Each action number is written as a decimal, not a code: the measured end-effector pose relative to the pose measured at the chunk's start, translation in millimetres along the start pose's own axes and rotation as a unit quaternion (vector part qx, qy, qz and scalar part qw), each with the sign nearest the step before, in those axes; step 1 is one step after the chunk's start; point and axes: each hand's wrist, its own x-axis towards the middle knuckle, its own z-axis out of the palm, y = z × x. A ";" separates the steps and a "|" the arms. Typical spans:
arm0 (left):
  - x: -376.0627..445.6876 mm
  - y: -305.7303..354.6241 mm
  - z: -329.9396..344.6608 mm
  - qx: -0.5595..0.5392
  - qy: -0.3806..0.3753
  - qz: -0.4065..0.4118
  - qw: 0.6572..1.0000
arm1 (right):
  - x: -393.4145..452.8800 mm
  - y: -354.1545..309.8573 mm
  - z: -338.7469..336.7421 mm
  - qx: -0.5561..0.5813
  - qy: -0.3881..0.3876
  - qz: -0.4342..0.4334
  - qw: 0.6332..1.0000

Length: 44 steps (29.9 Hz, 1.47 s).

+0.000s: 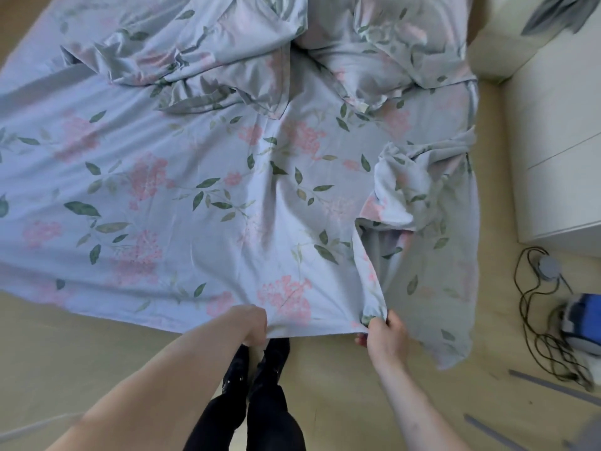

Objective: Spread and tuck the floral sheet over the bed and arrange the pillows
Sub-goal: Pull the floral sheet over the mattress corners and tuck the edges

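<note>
A pale blue floral sheet [182, 196] with pink blossoms and green leaves lies spread over the bed, its near edge hanging toward my feet. My left hand [252, 325] grips that near edge at the middle. My right hand [383, 336] pinches a bunched fold of the edge further right. The sheet's right part [429, 255] is crumpled and folded back on itself. Two pillows in matching floral covers lie at the head: one [201, 56] rumpled at the left, one [400, 47] at the right.
A white cabinet [559, 141] stands close to the bed's right side. On the wooden floor at the right lie a tangled black cable [540, 336] and a blue and white appliance [582, 323]. My legs in black [263, 395] stand at the bed's foot.
</note>
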 end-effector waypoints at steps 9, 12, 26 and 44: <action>-56.5 59.2 -81.8 -0.182 0.180 0.052 0.965 | -6.6 -3.6 -42.3 -0.128 -0.109 -0.013 0.986; -67.4 102.1 -90.8 -0.302 0.185 0.054 0.934 | -7.6 -9.7 -53.5 -0.117 -0.143 -0.025 0.982; -93.3 254.9 -67.2 -0.500 0.195 0.036 0.843 | 40.0 -1.1 -162.7 -0.106 -0.355 -0.098 0.924; -120.9 206.6 12.9 -0.250 0.450 -0.141 0.846 | 40.6 -48.7 -180.3 -0.184 -0.413 -0.087 0.887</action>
